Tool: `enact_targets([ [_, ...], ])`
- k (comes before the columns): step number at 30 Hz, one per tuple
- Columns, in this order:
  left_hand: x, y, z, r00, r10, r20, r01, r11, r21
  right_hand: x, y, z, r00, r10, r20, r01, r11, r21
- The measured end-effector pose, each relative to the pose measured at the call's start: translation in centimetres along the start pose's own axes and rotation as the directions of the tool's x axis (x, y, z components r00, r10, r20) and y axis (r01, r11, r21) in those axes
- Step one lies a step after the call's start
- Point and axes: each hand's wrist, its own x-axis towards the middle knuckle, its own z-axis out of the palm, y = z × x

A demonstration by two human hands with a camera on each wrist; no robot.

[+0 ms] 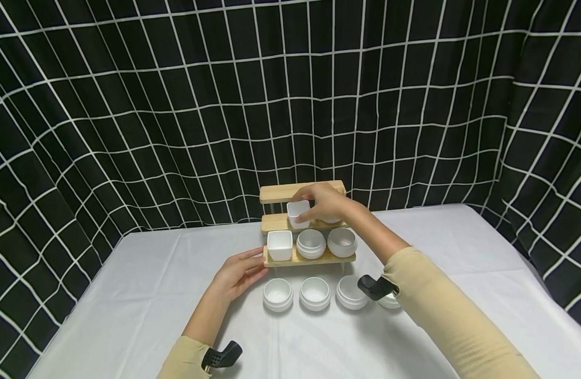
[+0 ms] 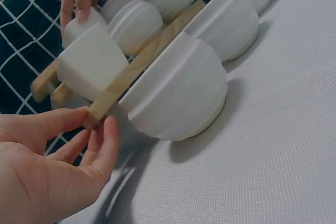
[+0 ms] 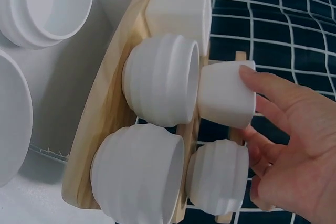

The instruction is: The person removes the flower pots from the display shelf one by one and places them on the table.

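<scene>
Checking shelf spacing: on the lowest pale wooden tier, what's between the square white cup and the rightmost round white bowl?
Another round white bowl, standing on that tier; head view shows it.

on the table (image 1: 153, 295), before the curtain (image 1: 290, 116), the top shelf (image 1: 281, 193) is rearmost, the middle shelf (image 1: 273, 223) below and before it, the bottom shelf (image 1: 319, 261) in front. along the bottom shelf, left to right, sit a first cup (image 1: 279, 246), a center bowl (image 1: 311, 243) and an end bowl (image 1: 342, 242). behind these, at the middle shelf, a second cup (image 1: 296, 211) is between thumb and fingers of the right hand (image 1: 324, 202); a back bowl (image 1: 331, 220) is to its right. the left hand (image 1: 240, 271) is at the bottom shelf's left end. before the shelves, left to right on the table, are a first bowl (image 1: 278, 295), second bowl (image 1: 315, 293), third bowl (image 1: 351, 292) and fourth bowl (image 1: 390, 301), the last partly behind the right sleeve (image 1: 442, 310).
</scene>
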Motion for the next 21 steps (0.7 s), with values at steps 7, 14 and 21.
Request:
enact_targets([
  [7,0.06,-0.11,-0.02,1.000,0.001,0.008,-0.001,1.000,-0.005,-0.05,-0.24,0.32,1.000,-0.013,-0.017,0.013,1.000,0.000],
  [14,0.04,-0.06,0.04,1.000,-0.004,0.008,0.004,1.000,-0.013,0.10,-0.26,0.47,0.998,-0.029,-0.051,0.029,1.000,0.006],
  [21,0.10,0.01,-0.04,1.000,-0.012,-0.004,0.012,1.000,-0.014,0.04,-0.16,0.47,0.994,-0.048,-0.094,0.056,0.995,0.086],
])
